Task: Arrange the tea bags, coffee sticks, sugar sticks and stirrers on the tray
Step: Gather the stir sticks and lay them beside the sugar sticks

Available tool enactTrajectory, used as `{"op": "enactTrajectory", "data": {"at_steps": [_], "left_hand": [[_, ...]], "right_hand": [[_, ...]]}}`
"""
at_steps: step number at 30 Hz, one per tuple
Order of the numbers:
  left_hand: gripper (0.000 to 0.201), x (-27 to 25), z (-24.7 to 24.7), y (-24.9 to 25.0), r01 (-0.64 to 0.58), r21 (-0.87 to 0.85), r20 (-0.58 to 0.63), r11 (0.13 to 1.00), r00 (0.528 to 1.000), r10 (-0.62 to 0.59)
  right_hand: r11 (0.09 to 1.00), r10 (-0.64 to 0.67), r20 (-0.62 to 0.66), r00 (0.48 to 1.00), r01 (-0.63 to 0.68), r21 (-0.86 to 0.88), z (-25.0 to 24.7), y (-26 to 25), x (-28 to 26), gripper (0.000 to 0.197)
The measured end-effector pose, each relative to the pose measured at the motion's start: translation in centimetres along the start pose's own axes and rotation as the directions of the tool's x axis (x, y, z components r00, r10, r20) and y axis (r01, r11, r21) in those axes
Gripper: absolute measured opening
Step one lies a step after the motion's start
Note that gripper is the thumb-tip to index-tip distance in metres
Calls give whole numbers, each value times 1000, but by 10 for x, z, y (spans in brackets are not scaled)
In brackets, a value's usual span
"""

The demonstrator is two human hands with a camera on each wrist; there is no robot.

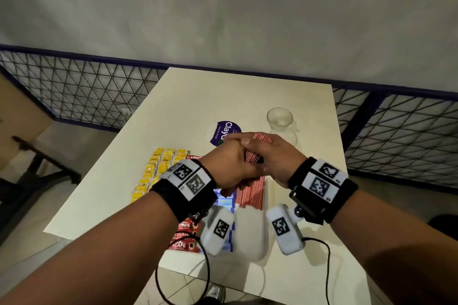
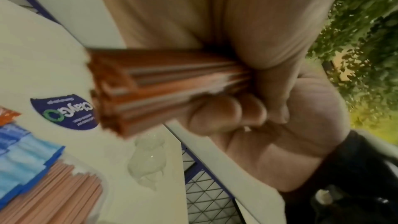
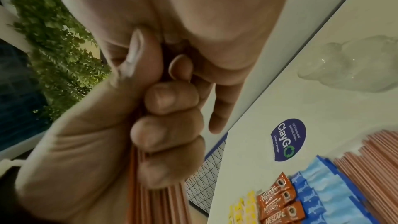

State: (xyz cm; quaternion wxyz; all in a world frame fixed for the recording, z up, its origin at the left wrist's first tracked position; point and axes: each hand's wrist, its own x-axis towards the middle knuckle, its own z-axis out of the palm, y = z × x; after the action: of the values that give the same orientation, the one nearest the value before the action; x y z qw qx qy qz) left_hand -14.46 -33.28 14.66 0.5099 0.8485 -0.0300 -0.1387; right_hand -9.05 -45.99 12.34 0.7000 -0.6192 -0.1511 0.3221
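Observation:
Both hands meet above the white table [image 1: 198, 101] and grip one bundle of red-and-white striped stirrers [image 1: 264, 138]. My left hand [image 1: 230, 163] wraps the bundle from the left. My right hand [image 1: 272, 156] curls round it from the right. The left wrist view shows the bundle [image 2: 161, 91] sticking out of the fingers [image 2: 215, 113]. Below the hands lie rows of more stirrers [image 1: 250, 193], blue sugar sticks [image 1: 225, 199], red coffee sticks [image 1: 184, 228] and yellow tea bags [image 1: 158, 168]. The tray under them is hard to make out.
A clear glass carafe [image 1: 280, 119] stands at the back right of the table, beyond the hands. A purple ClayGo sticker [image 1: 224, 131] is stuck on the tabletop. A wire-mesh railing [image 1: 86, 89] runs behind the table. Cables hang from the wrist cameras over the near edge.

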Motion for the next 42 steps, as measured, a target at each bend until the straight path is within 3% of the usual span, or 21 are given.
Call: {"op": "enactTrajectory", "data": {"at_steps": [3, 6, 8, 9, 10, 12, 14, 15, 17, 20, 23, 29, 31, 32, 33, 34, 35, 37, 40, 42], "left_hand": [[4, -8, -1, -11, 38, -164, 64, 986, 998, -27], [23, -15, 5, -22, 76, -208, 47, 975, 997, -68], [22, -18, 9, -25, 132, -458, 50, 879, 991, -123], [18, -19, 9, -27, 143, -588, 48, 796, 989, -143], [15, -20, 8, -28, 141, -694, 30, 707, 985, -167], [18, -20, 4, -33, 104, -828, -32, 551, 972, -231], [21, -18, 3, -34, 70, -887, -67, 456, 958, -278], [21, -18, 5, -33, 65, -898, -67, 434, 957, -282], [19, -17, 10, -33, 73, -903, -55, 424, 958, -282], [17, -16, 15, -36, 81, -893, -52, 443, 959, -280], [9, -17, 18, -36, 131, -868, 3, 480, 966, -258], [28, -21, 24, -35, 160, -834, 17, 529, 964, -265], [26, -23, 25, -37, 155, -839, 25, 521, 968, -248], [27, -24, 26, -38, 152, -833, 32, 532, 973, -228], [26, -24, 28, -41, 153, -814, 47, 560, 979, -200], [22, -24, 30, -43, 157, -791, 71, 592, 983, -167], [18, -24, 33, -43, 161, -770, 99, 617, 986, -134], [14, -20, 41, -38, 162, -729, 138, 665, 986, -89], [15, -15, 52, -30, 173, -682, 140, 711, 985, -106], [12, -13, 53, -29, 182, -672, 126, 718, 983, -132]], "right_hand": [[998, -9, -22, 1000, 8, -57, 4, 0, 3, 27], [999, 42, -42, 998, -42, 3, 16, -1, 5, 27], [999, 38, -24, 999, -37, 38, 20, -2, 9, 17], [999, 11, -20, 1000, -11, 39, 19, -1, 10, 25], [1000, -25, -7, 1000, 24, -10, 14, 2, 10, 49], [922, -126, 48, 991, 134, -364, 6, 7, 5, 103], [675, -168, 198, 966, 259, -691, 6, 14, -2, 140], [562, -162, 266, 950, 311, -766, 8, 18, -4, 147], [439, -177, 330, 927, 374, -816, 13, 22, -4, 145], [345, -269, 328, 906, 409, -845, 13, 23, -3, 133], [291, -211, 335, 918, 386, -876, 10, 22, -5, 143], [262, -195, 337, 921, 380, -887, 13, 23, -8, 142], [321, -173, 317, 933, 357, -877, 8, 23, -10, 146], [449, -166, 270, 949, 316, -836, 5, 22, -10, 143], [641, -142, 193, 971, 239, -729, 3, 21, -11, 134], [840, -82, 120, 989, 134, -525, 3, 19, -11, 120], [957, 17, 76, 997, 6, -289, 3, 18, -11, 112], [980, 200, 115, 973, -199, -17, 2, 17, -13, 92], [963, 268, 170, 948, -259, -75, 0, 14, -20, 37], [959, 275, 136, 952, -263, -102, -8, 20, -19, 34]]}}
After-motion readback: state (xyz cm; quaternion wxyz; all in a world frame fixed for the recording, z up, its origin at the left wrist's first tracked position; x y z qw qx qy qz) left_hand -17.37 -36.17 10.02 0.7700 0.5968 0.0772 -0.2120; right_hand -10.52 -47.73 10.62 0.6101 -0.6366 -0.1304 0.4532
